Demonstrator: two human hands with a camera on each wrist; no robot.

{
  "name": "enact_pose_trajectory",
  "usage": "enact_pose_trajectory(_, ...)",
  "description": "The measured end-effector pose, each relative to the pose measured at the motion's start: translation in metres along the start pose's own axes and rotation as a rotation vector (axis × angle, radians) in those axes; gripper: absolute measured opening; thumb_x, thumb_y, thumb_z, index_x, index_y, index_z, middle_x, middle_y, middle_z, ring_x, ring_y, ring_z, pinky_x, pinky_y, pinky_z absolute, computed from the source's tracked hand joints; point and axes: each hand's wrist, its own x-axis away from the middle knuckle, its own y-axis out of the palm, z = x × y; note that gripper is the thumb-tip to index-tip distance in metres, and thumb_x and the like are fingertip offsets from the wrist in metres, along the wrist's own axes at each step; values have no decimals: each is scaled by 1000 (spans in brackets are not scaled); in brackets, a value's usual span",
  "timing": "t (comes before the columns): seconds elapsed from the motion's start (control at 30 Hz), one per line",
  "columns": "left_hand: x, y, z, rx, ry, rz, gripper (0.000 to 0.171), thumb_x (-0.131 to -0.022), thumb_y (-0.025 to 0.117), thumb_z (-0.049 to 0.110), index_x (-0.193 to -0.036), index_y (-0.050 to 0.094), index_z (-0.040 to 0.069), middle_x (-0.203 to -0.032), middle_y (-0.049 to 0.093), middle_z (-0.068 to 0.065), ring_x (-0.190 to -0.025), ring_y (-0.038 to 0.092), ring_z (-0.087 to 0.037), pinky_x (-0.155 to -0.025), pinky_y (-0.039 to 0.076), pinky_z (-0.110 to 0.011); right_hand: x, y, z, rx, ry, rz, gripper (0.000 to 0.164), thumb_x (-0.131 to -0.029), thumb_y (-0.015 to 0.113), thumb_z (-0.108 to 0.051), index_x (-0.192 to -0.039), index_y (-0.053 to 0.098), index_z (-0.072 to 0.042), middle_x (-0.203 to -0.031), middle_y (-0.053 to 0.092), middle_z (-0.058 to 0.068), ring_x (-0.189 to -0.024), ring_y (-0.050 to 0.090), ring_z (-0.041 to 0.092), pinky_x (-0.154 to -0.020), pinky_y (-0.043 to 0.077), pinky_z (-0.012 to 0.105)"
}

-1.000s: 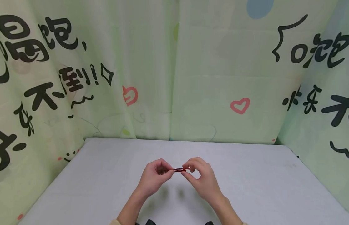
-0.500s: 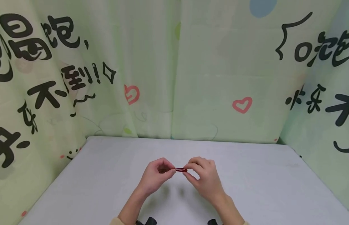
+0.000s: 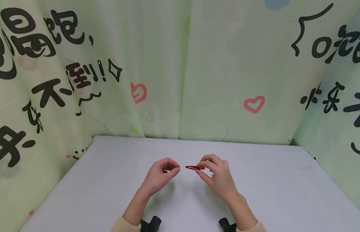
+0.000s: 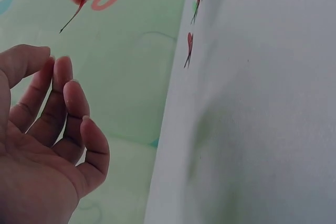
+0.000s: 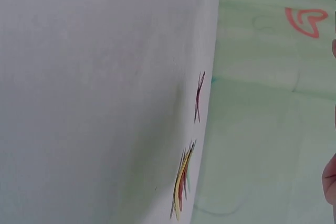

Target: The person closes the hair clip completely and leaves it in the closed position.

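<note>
A red snap hair clip (image 3: 194, 168) is pinched between the thumb and fingers of my right hand (image 3: 222, 180), its narrow end pointing toward the left hand. My left hand (image 3: 159, 177) hovers to the left, apart from the clip, with loosely bent fingers and nothing held. In the left wrist view, the left fingers (image 4: 76, 98) fan out with thumb and index tips close together, and the clip (image 4: 72, 16) dangles from the right fingertips above. The right wrist view shows only parts of my right hand (image 5: 329, 182) at its edge.
A white-covered table (image 3: 110, 180) lies below the hands. The wrist views show a lone red clip (image 4: 189, 50) and a bunch of several coloured clips (image 5: 182, 182) on it. A printed green curtain (image 3: 215, 80) hangs behind and on both sides.
Both hands held the clip before. My left fingers have let go, and the right hand has drawn the clip away to the right. The head view has tilted slightly down.
</note>
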Motion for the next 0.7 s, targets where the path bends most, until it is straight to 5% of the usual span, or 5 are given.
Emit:
enact_pose_trajectory(0.3, 0, -7, 0, -23, -27, 34, 8, -96, 70, 18, -101, 71, 12, -96, 69, 2, -91, 63, -18, -83, 51, -40, 2, -5, 13, 27, 117, -85, 25, -70, 90, 1, -85, 75, -12, -95, 63, 0, -80, 64, 17, -70, 37, 41)
enact_pose_trajectory(0.7, -1, -8, -6, -74, -12, 46, 12, -96, 70, 15, -107, 70, 11, -99, 67, 5, -94, 59, -18, -83, 49, -39, 2, -3, 25, -24, 442, -291, 16, -78, 87, -6, -87, 76, -15, -98, 62, -2, -87, 65, 28, -81, 36, 46)
